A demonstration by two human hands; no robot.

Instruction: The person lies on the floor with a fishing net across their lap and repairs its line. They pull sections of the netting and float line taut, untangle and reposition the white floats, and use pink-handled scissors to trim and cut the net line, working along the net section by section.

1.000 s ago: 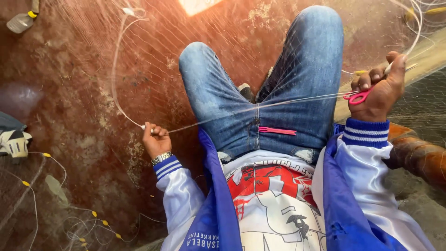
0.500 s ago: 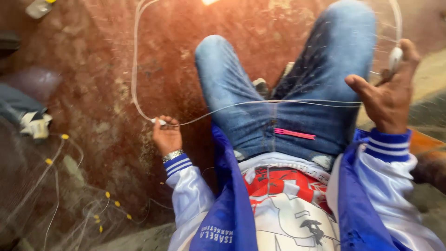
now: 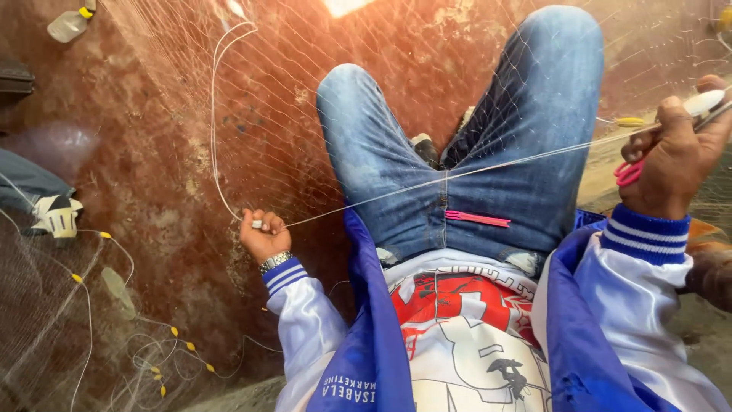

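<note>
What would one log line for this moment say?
left hand: pinching white cord | right hand: gripping pink scissors, pulling cord taut across lap | fishing net: spread over legs and floor

Place: a net-mending spot, likely a fishing work area, with the person seated low on the ground.
Floor: a rough reddish-brown floor (image 3: pixel 175 175), stained and worn, more like a yard or shed than a home.
Netting: fine fishing net (image 3: pixel 252 99) spread across the floor and over the jeans, more of it heaped at the lower left.
Lines: white cord (image 3: pixel 215 130) looping over the net, and a line with small yellow floats (image 3: pixel 104 236) lying in the heap.
Tools: a pink netting needle (image 3: pixel 477 219) resting on the lap.
Clutter: a clear plastic bottle (image 3: pixel 69 24) with a yellow cap lying on the floor at the far left.
</note>
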